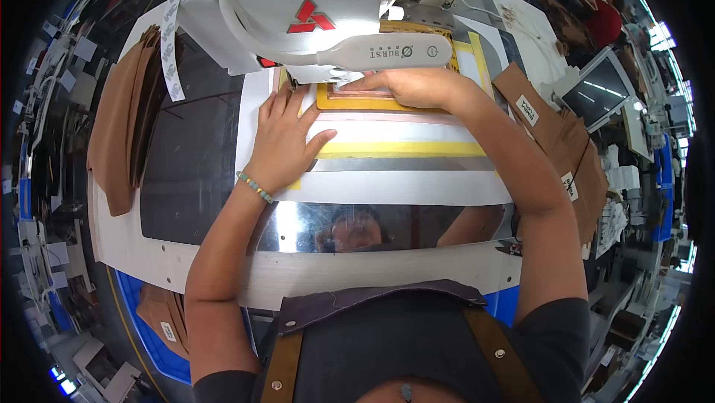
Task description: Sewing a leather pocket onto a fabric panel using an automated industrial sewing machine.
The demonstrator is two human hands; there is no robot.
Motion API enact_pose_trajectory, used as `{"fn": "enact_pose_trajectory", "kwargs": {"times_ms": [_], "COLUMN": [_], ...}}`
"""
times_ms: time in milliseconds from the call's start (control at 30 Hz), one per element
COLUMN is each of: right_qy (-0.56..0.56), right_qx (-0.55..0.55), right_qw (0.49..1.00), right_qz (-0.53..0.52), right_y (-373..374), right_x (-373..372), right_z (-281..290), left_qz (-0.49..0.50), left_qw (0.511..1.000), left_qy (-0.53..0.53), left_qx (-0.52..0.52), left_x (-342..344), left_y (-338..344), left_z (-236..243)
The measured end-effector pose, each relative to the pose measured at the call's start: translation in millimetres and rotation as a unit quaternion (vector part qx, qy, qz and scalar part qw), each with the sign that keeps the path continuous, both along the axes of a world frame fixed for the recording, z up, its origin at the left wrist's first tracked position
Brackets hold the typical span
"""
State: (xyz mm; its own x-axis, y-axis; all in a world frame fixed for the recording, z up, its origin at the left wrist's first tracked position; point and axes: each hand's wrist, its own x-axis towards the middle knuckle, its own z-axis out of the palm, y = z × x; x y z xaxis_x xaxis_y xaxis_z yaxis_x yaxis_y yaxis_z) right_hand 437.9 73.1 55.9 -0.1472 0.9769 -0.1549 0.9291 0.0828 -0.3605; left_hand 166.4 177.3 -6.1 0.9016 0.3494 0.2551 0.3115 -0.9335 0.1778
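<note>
My left hand [287,135] lies flat with spread fingers on a white template sheet [372,187], its fingertips close to the machine head. A beaded bracelet [255,188] circles that wrist. My right hand [421,89] reaches under the white sewing machine head [298,1], its index finger stretched out onto a pale pinkish strip inside a yellow frame [357,106]. The other fingers of this hand are mostly hidden. A grey bar-shaped lamp [387,52] hangs just above it. Yellow tape [402,150] runs across the template in front of both hands.
Brown folded pieces [123,127] stand stacked at the left on the dark plate [190,157]. Labelled brown pieces [547,131] lie at the right, near a tilted screen [596,94]. A shiny metal plate [417,226] borders the near edge. A blue bin [175,362] sits below left.
</note>
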Motion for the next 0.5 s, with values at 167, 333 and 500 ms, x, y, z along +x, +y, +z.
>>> {"fn": "enact_pose_trajectory", "kwargs": {"times_ms": [167, 333, 500], "right_qy": [-0.039, 0.127, 0.261], "right_qx": [0.014, 0.085, 0.048], "right_qw": [0.999, 0.973, 0.959], "right_qz": [0.012, -0.175, -0.095], "right_y": [-15.4, -27.0, 11.3], "right_x": [9.6, 29.8, 2.7], "right_z": [10.5, 16.5, 8.5], "left_qz": [0.003, -0.005, 0.009], "left_qw": [1.0, 1.0, 1.0], "left_qy": [0.001, 0.009, 0.025], "left_qx": [-0.009, -0.009, -0.004], "left_x": [-0.4, 0.5, 0.6], "left_y": [0.6, 0.7, 1.0], "left_z": [-0.8, -3.3, -0.8]}}
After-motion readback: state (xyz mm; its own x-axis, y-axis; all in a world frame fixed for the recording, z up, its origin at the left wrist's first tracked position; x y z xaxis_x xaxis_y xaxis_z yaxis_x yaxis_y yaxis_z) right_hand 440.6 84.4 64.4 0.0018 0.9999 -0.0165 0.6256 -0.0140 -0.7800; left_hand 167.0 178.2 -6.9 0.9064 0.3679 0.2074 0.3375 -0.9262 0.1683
